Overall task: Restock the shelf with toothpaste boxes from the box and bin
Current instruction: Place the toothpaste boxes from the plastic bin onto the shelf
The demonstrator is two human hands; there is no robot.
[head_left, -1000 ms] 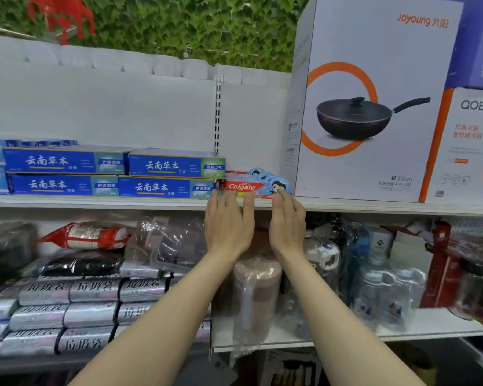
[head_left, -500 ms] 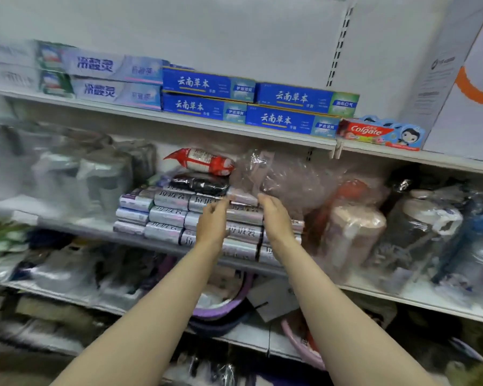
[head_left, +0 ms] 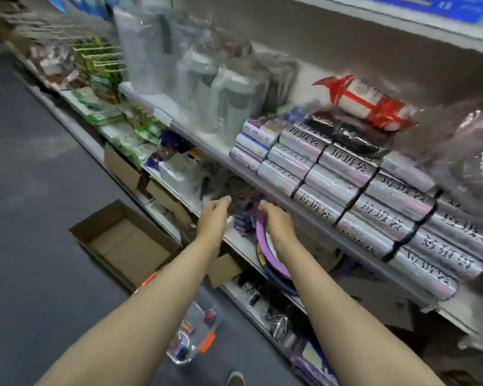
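Observation:
My left hand [head_left: 214,218] and my right hand [head_left: 276,224] reach out side by side in front of a low shelf, fingers apart, holding nothing. An open cardboard box [head_left: 123,243] stands on the dark floor to the left of my left forearm; what shows of its inside looks bare. A clear plastic bin [head_left: 193,338] with small coloured items sits on the floor under my left forearm. Blue toothpaste boxes [head_left: 430,6] show only as a strip on the top shelf at the upper right.
Silver wrapped rolls [head_left: 360,196] are stacked on the middle shelf to the right of my hands, with a red-and-white packet [head_left: 368,101] above them. Plastic-wrapped grey containers [head_left: 229,90] stand further left. A purple ring-shaped item [head_left: 265,252] leans under my right wrist. Dark floor [head_left: 25,190] spreads left.
My view has swung down and left, from the top shelf with the Colgate box to the lower shelves and floor. Both hands left the top shelf and dropped low, empty.

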